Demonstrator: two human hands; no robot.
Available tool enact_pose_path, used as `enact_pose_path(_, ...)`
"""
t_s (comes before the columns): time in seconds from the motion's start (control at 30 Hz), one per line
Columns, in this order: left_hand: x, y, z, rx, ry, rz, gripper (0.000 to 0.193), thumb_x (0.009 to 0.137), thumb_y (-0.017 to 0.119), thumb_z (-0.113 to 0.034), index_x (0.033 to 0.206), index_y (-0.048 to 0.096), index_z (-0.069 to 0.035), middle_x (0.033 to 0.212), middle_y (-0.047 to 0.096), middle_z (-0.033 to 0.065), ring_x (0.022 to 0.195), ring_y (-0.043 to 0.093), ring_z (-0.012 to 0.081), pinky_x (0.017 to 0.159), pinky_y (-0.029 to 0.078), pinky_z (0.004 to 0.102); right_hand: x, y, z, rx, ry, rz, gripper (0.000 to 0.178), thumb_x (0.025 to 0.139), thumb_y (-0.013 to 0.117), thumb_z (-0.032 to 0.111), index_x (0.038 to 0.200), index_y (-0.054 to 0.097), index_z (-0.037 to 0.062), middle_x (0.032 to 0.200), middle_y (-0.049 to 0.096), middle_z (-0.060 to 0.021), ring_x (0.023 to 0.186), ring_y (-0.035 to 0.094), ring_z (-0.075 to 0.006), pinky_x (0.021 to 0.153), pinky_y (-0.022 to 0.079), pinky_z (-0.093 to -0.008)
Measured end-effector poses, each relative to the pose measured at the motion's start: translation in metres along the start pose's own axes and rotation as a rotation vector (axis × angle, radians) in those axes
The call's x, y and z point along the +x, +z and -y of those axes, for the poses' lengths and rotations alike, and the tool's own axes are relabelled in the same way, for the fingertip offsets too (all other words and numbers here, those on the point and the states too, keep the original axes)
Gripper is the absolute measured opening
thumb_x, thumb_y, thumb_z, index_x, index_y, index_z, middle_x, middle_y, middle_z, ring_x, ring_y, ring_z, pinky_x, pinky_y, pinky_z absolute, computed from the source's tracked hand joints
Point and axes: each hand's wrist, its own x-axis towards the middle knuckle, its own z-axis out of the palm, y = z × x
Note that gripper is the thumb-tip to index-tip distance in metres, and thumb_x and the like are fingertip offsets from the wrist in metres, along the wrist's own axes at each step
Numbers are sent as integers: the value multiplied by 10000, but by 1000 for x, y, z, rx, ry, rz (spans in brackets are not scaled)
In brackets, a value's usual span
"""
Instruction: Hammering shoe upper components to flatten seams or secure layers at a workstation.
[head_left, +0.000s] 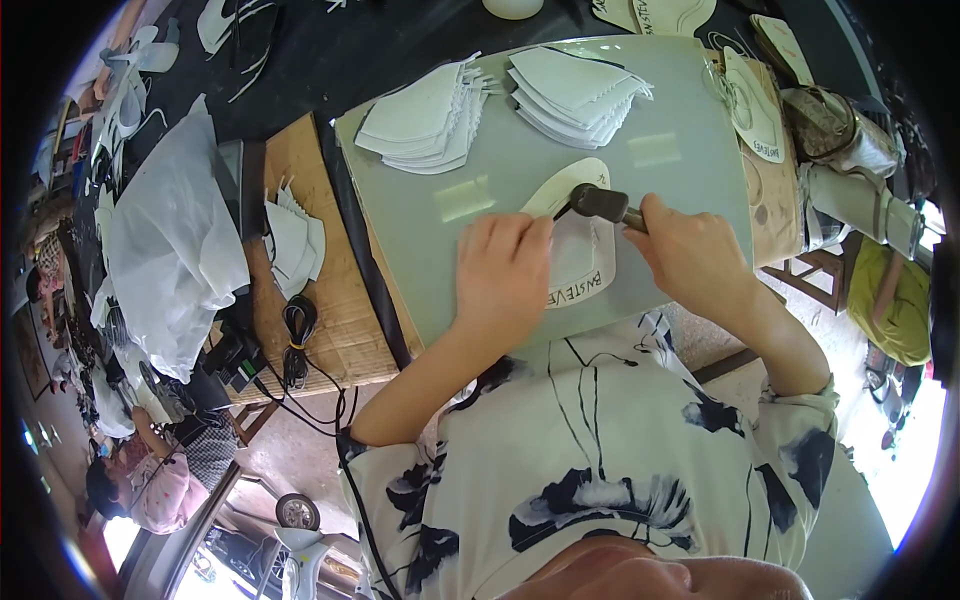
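My right hand [690, 250] is closed round the handle of a small hammer [600, 203], whose dark head is over the upper part of a cream card template [604, 262]. The template has a curved outline and dark hand lettering along its lower edge. Inside that outline lies a paler white piece [572, 250]. My left hand [503, 265] rests on the template's left side, its fingers curled and close together. What is under those fingertips is hidden; a short dark line shows between them and the hammer head.
Two fanned stacks of white cut pieces, a left stack [425, 115] and a right stack [575, 95], lie on the smooth grey-green board [690, 110]. Leftward are more white pieces [293, 240], a coiled black cable [298, 325] and a plastic bag [180, 240]. Another person [150, 480] sits farther left.
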Motion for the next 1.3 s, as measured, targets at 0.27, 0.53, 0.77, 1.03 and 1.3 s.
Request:
enact_pose_path(0.27, -8, 0, 0, 101, 109, -9, 299, 702, 661, -48, 994, 658, 18, 957, 574, 98, 877, 565, 258, 717, 457, 387, 3, -7, 0, 12, 8, -51, 252, 950, 614, 204, 879, 455, 23, 562, 553, -134, 507, 583, -375, 476, 447, -457)
enact_pose_path(0.53, -7, 0, -1, 61, 122, -23, 294, 702, 655, -40, 983, 657, 44, 970, 570, 108, 884, 570, 262, 721, 468, 382, 2, -11, 13, 174, -89, -78, 263, 954, 604, 218, 879, 469, 5, 566, 555, -149, 521, 580, -386, 480, 440, -453)
enact_pose_path(0.77, -4, -6, 1, -159, -138, -22, 277, 686, 662, -24, 963, 666, -8, 959, 569, 67, 866, 565, 242, 720, 456, 381, 1, -10, 7, 43, 2, 119, 256, 959, 595, 218, 886, 474, 4, 590, 575, -167, 548, 589, -397, 506, 440, -474)
enact_pose_path(1.03, -16, -8, 2, 52, 71, -12, 285, 685, 656, -44, 967, 663, -1, 972, 570, 75, 879, 568, 241, 720, 458, 377, -3, -14, 2, 111, 3, -144, 222, 958, 594, 193, 913, 481, 8, 570, 555, -156, 526, 575, -385, 498, 442, -458)
enact_pose_path(1.3, -16, -8, 1, 66, 119, 10, 305, 704, 647, -65, 988, 656, 47, 988, 574, 113, 888, 570, 253, 738, 466, 379, 1, -10, 18, 89, -91, 15, 266, 957, 598, 243, 886, 491, 10, 569, 568, -141, 509, 587, -361, 479, 451, -437)
